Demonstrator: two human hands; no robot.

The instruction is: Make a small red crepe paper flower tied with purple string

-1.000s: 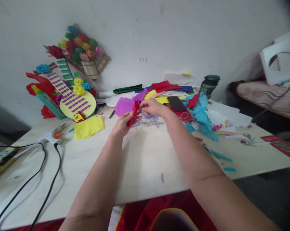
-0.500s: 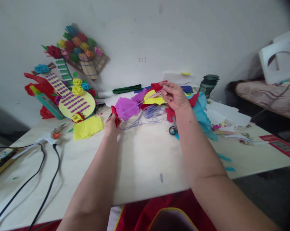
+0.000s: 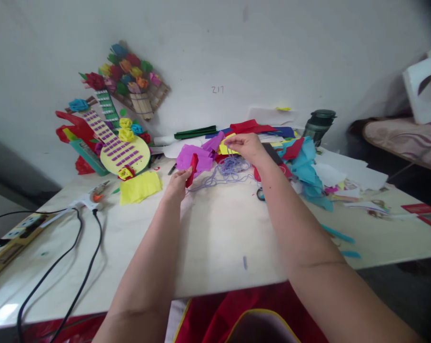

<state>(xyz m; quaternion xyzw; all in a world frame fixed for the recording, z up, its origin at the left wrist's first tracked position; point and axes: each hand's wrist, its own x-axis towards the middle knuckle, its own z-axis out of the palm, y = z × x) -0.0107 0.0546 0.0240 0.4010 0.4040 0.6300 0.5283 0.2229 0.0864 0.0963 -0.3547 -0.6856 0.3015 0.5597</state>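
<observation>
My left hand (image 3: 179, 183) is closed on a narrow folded piece of red crepe paper (image 3: 193, 170), held upright over the table. My right hand (image 3: 248, 146), palm down, pinches a strand of pale purple yarn above a loose tangle of yarn (image 3: 233, 165). From the tangle, strands trail left towards the red paper. Purple crepe paper (image 3: 201, 158) lies behind my left hand, and a yellow piece (image 3: 226, 146) lies by my right fingertips. Partly hidden by my right forearm are the scissors (image 3: 260, 194).
At the left stand a paper-flower guitar (image 3: 124, 159) and a glue bottle (image 3: 90, 156); yellow crepe paper (image 3: 141, 187) lies in front. A glue gun (image 3: 90, 200) with black cables sits near a power strip (image 3: 15, 243). Blue crepe paper (image 3: 310, 176) and a dark bottle (image 3: 319, 125) are at right.
My right hand has come down and slightly left towards the yarn tangle; the strand stretched between the hands has gone slack. My left hand still holds the red paper. The view has shifted slightly left.
</observation>
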